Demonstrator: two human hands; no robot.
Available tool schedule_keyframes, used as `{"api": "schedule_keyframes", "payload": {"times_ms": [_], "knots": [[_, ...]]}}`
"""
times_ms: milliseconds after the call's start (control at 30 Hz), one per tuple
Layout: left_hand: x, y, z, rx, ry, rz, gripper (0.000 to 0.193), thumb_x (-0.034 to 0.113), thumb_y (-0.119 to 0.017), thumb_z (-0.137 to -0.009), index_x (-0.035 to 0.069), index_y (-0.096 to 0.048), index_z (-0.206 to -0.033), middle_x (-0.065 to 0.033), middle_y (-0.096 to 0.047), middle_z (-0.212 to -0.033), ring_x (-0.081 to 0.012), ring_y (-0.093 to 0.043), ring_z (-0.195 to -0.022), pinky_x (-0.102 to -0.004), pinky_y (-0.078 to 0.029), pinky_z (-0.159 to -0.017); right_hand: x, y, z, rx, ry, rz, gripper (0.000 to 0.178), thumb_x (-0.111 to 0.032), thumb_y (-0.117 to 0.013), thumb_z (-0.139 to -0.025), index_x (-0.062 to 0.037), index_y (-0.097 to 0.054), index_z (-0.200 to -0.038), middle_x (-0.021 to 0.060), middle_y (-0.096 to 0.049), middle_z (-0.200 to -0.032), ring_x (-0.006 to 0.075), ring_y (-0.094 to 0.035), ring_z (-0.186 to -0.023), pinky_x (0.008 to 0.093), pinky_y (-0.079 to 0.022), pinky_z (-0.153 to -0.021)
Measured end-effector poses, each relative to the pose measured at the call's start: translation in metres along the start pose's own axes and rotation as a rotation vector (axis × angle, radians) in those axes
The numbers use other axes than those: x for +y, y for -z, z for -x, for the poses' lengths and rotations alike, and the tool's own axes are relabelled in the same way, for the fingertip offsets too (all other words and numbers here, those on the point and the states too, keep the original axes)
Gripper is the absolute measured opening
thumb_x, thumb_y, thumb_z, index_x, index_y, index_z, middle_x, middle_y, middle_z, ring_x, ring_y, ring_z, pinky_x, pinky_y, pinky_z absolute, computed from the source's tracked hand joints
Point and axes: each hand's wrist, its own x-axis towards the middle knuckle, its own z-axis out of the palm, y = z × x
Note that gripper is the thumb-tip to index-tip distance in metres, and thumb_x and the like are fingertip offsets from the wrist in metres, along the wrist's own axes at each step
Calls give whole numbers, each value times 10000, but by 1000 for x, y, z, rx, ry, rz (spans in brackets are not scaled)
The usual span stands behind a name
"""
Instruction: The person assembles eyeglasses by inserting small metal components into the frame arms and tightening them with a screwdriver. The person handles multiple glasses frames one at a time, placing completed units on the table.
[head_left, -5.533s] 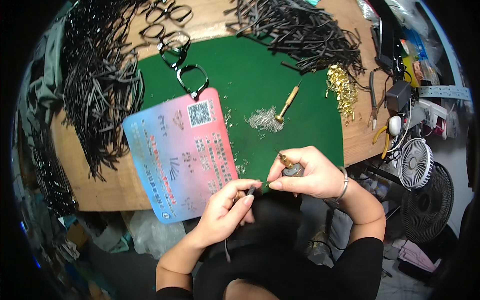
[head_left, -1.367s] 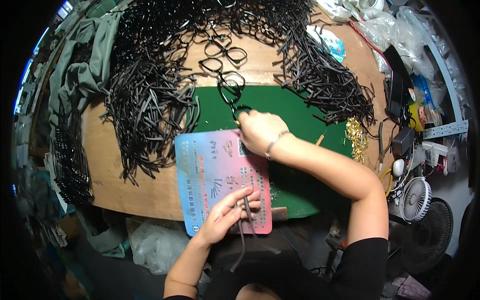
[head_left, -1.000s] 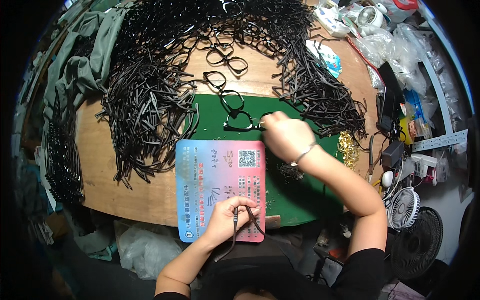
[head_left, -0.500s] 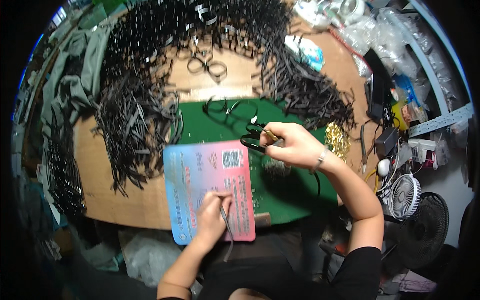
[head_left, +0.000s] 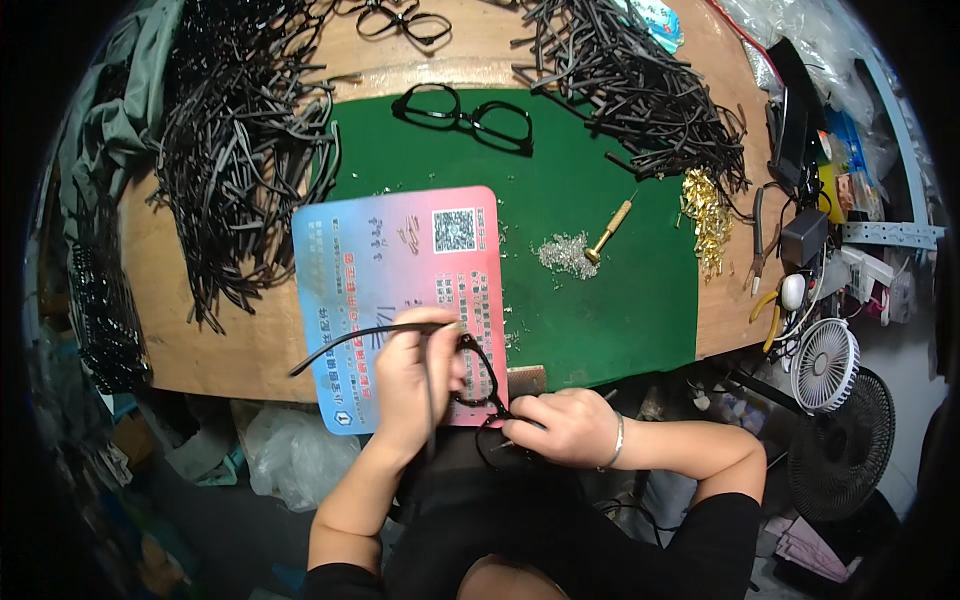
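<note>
Close to my body, both hands hold a black eyeglass frame (head_left: 489,368) over the near edge of a blue-and-pink printed mat (head_left: 325,260). My left hand (head_left: 405,385) is closed at one end of the frame, pinching a dark temple arm (head_left: 340,345) that points out to the left. A second dark strip (head_left: 431,405) runs down across the left palm. With fingers closed, my right hand (head_left: 565,427) grips the frame near its middle. Away from both hands, a brass-coloured screwdriver (head_left: 612,232) lies against a heap of tiny silvery screws (head_left: 566,256).
Another black eyeglass frame (head_left: 468,118) rests on the green mat (head_left: 600,340). Dark temple arms lie heaped at left (head_left: 240,190) and far right (head_left: 640,110). Gold-coloured pieces (head_left: 705,215) are piled at right. Pliers (head_left: 757,240) and a white fan (head_left: 825,365) are beyond.
The screwdriver has left my right hand and now lies by the screws. My right hand has come down toward my body with the frame, meeting my left. The view has shifted.
</note>
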Motion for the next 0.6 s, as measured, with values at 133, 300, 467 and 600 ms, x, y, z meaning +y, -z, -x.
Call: {"api": "schedule_keyframes", "payload": {"times_ms": [133, 300, 467, 600], "knots": [[-14, -10, -4, -20, -80, -153, 117, 71, -480, -931, -34, -485, -982, -79, -562, -744, -97, -589, -549, -223, -495, -480, 11, -4, 1, -127, -59, -227, 127, -95, -580, -698, -114, -520, -808, 29, -466, -715, 161, -551, -511, 299, -457, -426], [-19, -7, -3, -28, -111, -206, 98, 80, -424, -955, -12, -431, -987, -35, -558, -661, -63, -560, -542, -187, -475, -505, 33, 29, -7, -143, -265, -384, 390, -67, -625, -717, -139, -547, -1092, 51, -541, -808, 226, -606, -621, 315, -510, -519], [-21, -8, -4, 5, -112, -164, 84, 56, -437, -942, -23, -434, -971, -64, -572, -662, -108, -603, -558, -230, -497, -509, 42, 26, -14, -131, -389, -261, 375, -128, -624, -775, -80, -520, -1132, 83, -538, -796, 251, -597, -618, 337, -501, -529], [-21, -9, -1, 14, -164, -290, 70, 35, -457, -931, -19, -457, -976, -70, -560, -720, -109, -592, -556, -232, -499, -519, 43, 25, -22, -125, -424, -163, 490, -177, -622, -793, -55, -458, -1238, 102, -519, -803, 260, -588, -594, 340, -503, -520]]}}
